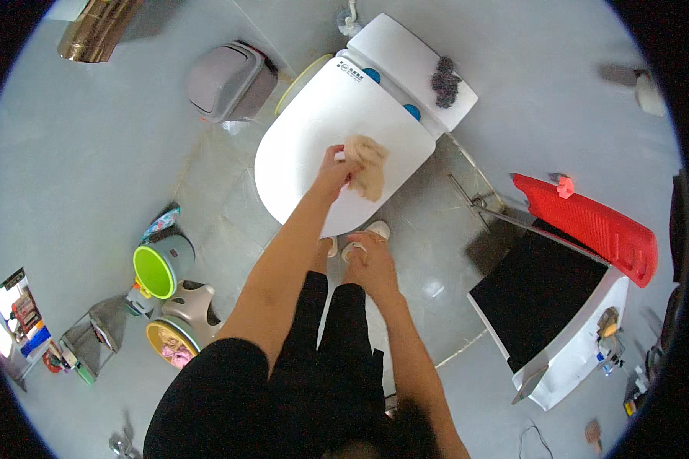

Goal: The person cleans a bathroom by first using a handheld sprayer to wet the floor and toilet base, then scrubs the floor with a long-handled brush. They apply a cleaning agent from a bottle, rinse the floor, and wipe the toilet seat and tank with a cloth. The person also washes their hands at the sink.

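My left hand (336,172) grips a crumpled beige cloth (368,166) against the shut white lid (304,132) of a toilet. Part of the cloth spreads out flat beyond my fingers. Lower down, my right hand (374,267) hangs by my right knee with nothing in it. Some of its fingers lie in front of the white slippers (380,229) on my feet. On the white cistern top (399,49) rests a dark grey, shaggy clump (446,82). Two blue round caps (411,112) show at the hinge side of the lid.
A lidded waste bin (229,83) stands left of the toilet, near a yellow-rimmed basin (298,80). Further left are a green-rimmed bucket (154,272), a stool (192,304) and a basin holding cloths (150,338). A black-topped washbasin cabinet (542,292) and red ribbed plastic piece (591,229) are right.
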